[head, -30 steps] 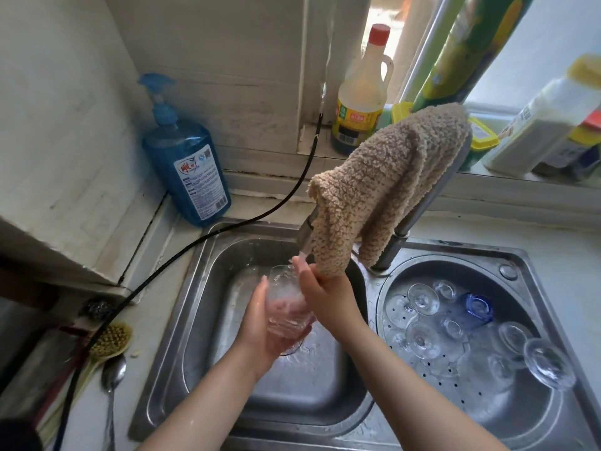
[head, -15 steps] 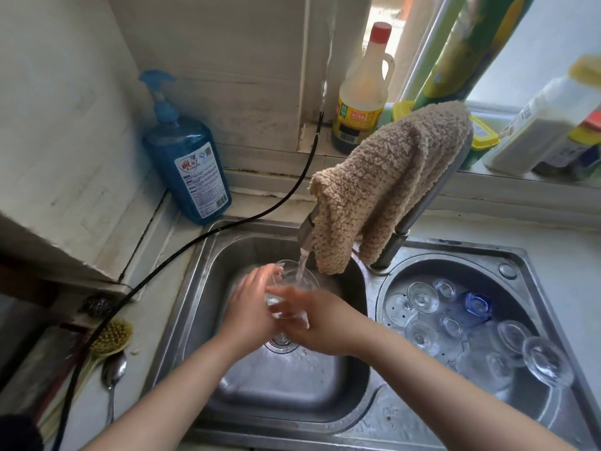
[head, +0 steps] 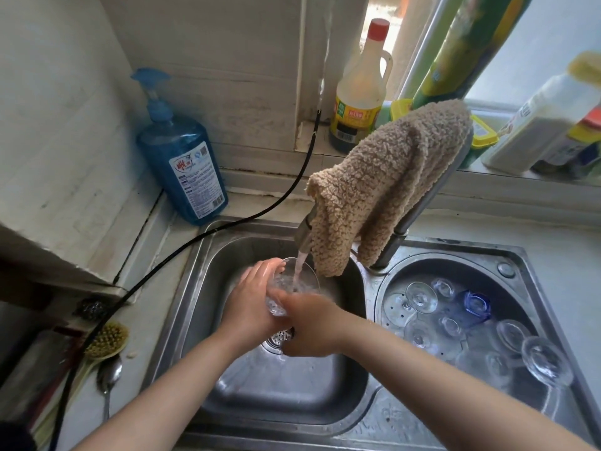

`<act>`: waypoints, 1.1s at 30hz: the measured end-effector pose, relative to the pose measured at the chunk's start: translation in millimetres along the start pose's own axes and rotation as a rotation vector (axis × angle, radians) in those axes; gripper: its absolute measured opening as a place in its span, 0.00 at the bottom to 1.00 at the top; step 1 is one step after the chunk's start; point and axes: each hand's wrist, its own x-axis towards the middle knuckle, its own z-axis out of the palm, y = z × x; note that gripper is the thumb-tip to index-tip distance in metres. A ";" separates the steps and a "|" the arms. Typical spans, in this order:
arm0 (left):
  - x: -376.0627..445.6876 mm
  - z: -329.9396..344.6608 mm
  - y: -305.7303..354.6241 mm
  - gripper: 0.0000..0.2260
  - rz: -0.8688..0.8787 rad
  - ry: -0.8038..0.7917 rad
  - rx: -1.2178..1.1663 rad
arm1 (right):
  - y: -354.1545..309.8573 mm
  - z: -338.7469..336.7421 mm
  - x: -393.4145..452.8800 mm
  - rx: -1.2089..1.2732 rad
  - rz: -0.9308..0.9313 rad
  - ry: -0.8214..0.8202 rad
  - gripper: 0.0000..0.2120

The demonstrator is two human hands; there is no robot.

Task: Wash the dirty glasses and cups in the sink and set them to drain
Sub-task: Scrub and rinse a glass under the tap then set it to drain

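Soft daylight from the window [head: 536, 43] (edges bowed, right side blurred).

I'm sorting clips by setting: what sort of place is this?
Most likely a home kitchen: a double steel sink with glasses draining in its right basin, a blue soap bottle and a condiment bottle on the windowsill.

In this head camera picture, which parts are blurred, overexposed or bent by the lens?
Head view: daylight from the window washes out the white bottle at right, which is also soft; wide-angle distortion curves the sink rim and wall edges; the glass under the running water is hard to outline; both hands look fairly sharp.
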 end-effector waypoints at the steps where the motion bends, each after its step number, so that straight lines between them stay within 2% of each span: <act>1: -0.2 0.6 -2.0 0.41 -0.001 0.008 -0.005 | -1.5 0.3 0.2 0.059 0.002 -0.015 0.36; 4: -2.0 1.1 -7.8 0.41 -0.010 0.003 -0.035 | 0.1 -12.6 -5.3 0.113 -0.034 -0.097 0.28; 7: -4.2 2.5 -10.5 0.40 -0.067 0.007 -0.105 | 14.2 -23.1 -7.8 -0.267 -0.131 -0.029 0.23; 9: -4.3 4.1 -10.2 0.40 -0.091 0.010 -0.119 | 21.7 -23.7 -6.2 -0.433 -0.138 0.012 0.26; 13: -1.3 6.5 -9.4 0.42 -0.075 0.009 -0.140 | 14.2 -7.3 4.1 -0.285 -0.159 0.058 0.36; 16: -1.6 3.8 -9.2 0.42 -0.023 -0.016 -0.089 | 6.5 -1.6 -1.6 -0.057 -0.098 0.038 0.33; 19: -6.7 2.0 -10.1 0.41 -0.019 -0.061 -0.116 | 15.9 -11.4 -9.7 -0.203 -0.180 -0.005 0.23; 21: -9.9 1.5 -11.3 0.41 -0.051 -0.102 -0.202 | 27.8 -19.3 -10.1 -0.389 -0.301 -0.035 0.23; 23: -9.6 -1.7 -13.4 0.42 -0.095 -0.208 -0.306 | 46.1 -17.4 -8.1 -0.449 -0.376 0.045 0.20; 26: -3.2 -11.3 -18.6 0.46 -0.147 -0.430 -0.453 | 53.2 -20.2 -10.9 -0.194 -0.369 0.147 0.09; 29: -1.6 -18.8 -18.8 0.50 -0.283 -0.583 -0.694 | 51.4 -31.0 -13.8 0.309 -0.229 0.044 0.04; 31: -5.4 -16.7 -15.1 0.46 -0.435 -0.583 -0.864 | 50.4 -34.2 -15.1 0.692 -0.160 0.020 0.07; 33: -8.9 -9.4 -9.9 0.41 -0.520 -0.497 -0.919 | 49.1 -25.9 -13.9 1.045 -0.075 0.040 0.11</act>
